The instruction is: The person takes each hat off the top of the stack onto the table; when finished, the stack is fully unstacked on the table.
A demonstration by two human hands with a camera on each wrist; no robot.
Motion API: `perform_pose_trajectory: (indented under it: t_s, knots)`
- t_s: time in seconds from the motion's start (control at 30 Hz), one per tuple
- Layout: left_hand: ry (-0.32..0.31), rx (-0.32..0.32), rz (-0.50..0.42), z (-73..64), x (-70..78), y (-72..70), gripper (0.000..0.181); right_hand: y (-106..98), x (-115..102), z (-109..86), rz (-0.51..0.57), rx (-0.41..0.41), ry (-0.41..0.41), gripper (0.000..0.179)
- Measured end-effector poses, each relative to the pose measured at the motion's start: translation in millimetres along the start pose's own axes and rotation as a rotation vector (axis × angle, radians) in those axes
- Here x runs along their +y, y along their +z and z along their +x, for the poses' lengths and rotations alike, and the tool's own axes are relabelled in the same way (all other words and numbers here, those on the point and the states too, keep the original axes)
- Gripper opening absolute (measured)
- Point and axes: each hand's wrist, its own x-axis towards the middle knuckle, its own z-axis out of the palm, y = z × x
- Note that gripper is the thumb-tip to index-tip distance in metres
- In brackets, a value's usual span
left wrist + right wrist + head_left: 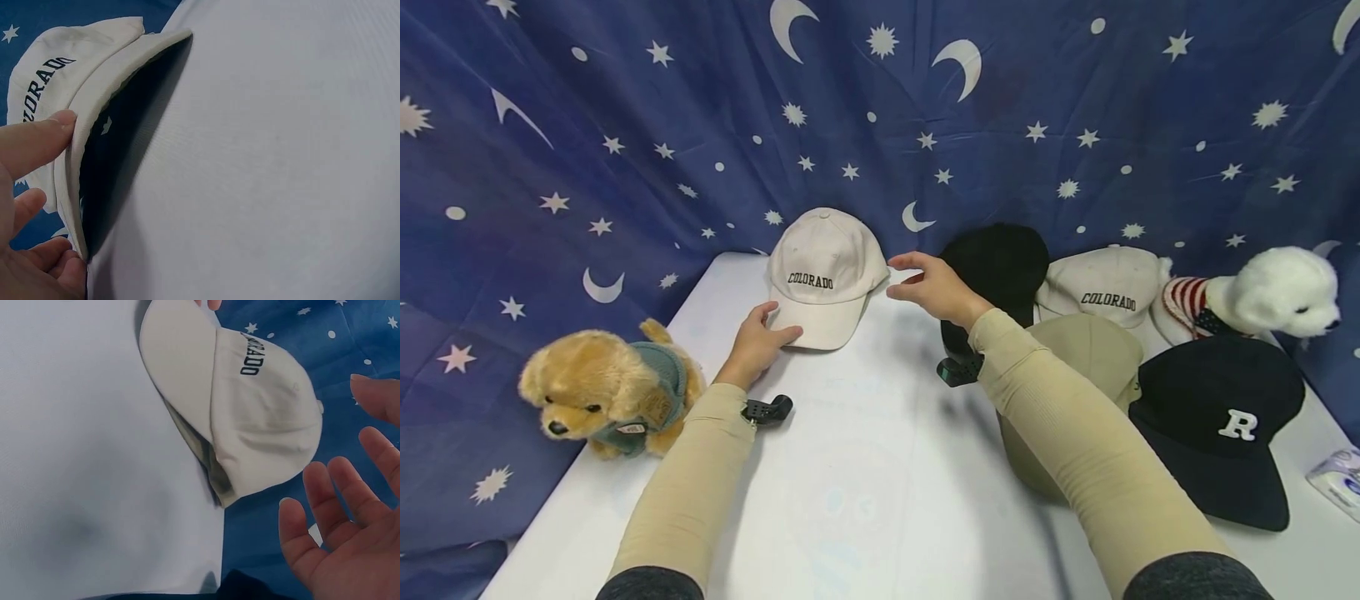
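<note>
A cream baseball cap (823,258) lettered COLORADO sits at the back of the white table, its brim towards me. My left hand (756,342) holds the left side of the brim. In the left wrist view the thumb (47,140) lies on the brim's top, and curled fingertips (65,262) touch its lower corner. To the cap's right is my right hand (938,287), thumb and fingers spread, holding nothing. The right wrist view shows those fingers (331,509) loosely bent and apart from the cap.
At left sits a golden plush dog (602,387) in a green top. On the right are a black cap (1000,262), another COLORADO cap (1105,279), a khaki cap (1090,350), a black R cap (1217,417), a white plush dog (1281,287) and a plastic packet (1337,479).
</note>
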Motion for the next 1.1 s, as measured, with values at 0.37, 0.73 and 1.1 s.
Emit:
perform_pose_trajectory:
  t_s: [0.37,0.73,1.1]
  knots:
    - [0.004,-0.027,-0.023,-0.3,-4.4,-2.6,0.089,1,5,3.4,-0.002,0.001,0.039,0.054]
    - [-0.008,-0.034,-0.047,1.9,-5.6,-4.9,0.099,3,14,8.7,-0.007,0.005,0.054,0.056]
    - [0.013,-0.061,-0.058,4.8,-9.3,-5.5,0.101,4,12,24.8,-0.063,0.034,0.054,0.058]
